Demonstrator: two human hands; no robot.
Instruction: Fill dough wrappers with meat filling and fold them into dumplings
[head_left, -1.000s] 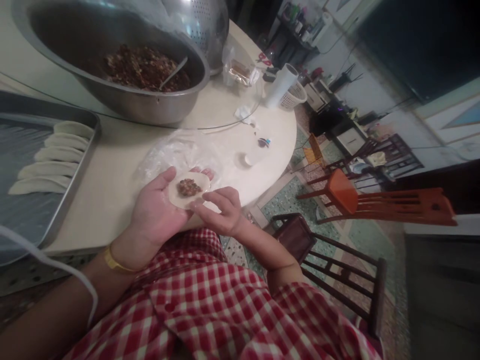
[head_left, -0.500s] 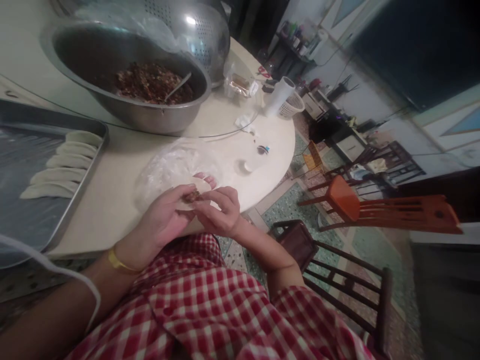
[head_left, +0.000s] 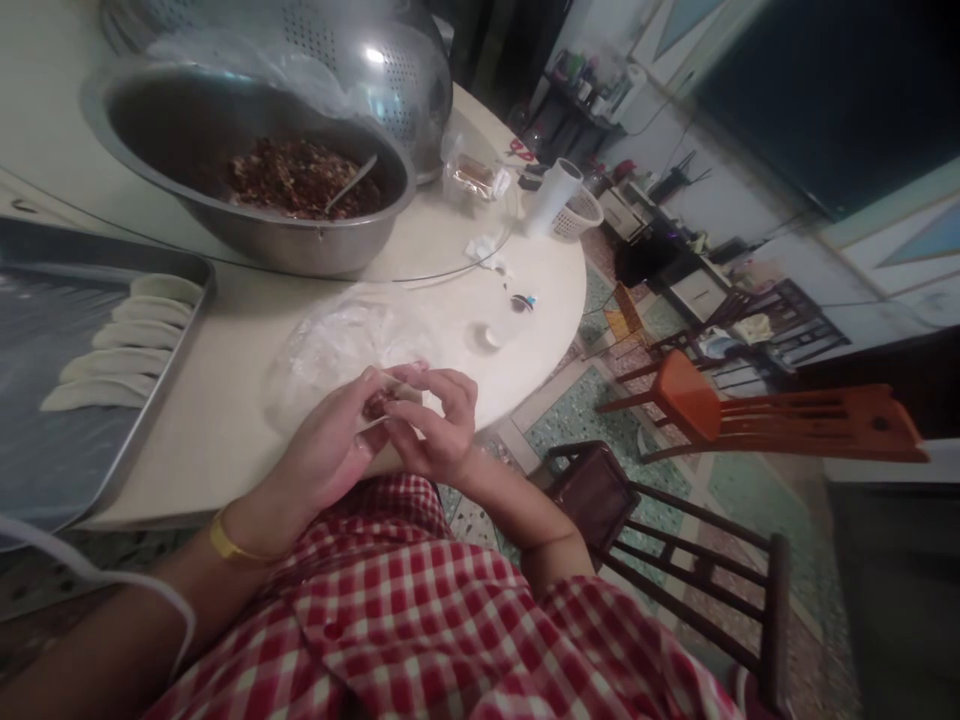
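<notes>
Between my two hands is a round dumpling wrapper (head_left: 406, 394) with dark meat filling (head_left: 378, 402) in its middle. My left hand (head_left: 330, 432) cradles it from the left, thumb at its upper edge. With bent fingers, my right hand (head_left: 439, 415) grips the wrapper's right edge and curls it up around the filling. Under and beyond the hands lies a crumpled clear plastic bag (head_left: 337, 340). On the left, several folded dumplings (head_left: 124, 362) lie in a row on a metal tray (head_left: 161, 385).
A large steel bowl (head_left: 300, 250) of meat filling with a spoon (head_left: 351, 186) stands behind the hands. Beyond it leans a perforated colander (head_left: 412, 80). A small white cup (head_left: 491, 337), a plastic roll (head_left: 556, 195) and a basket (head_left: 579, 215) are rightward. Chairs (head_left: 684, 395) stand on the floor.
My right fingers have moved up over the wrapper's edge and lifted it, so the wrapper is now more folded around the filling. The view has shifted slightly.
</notes>
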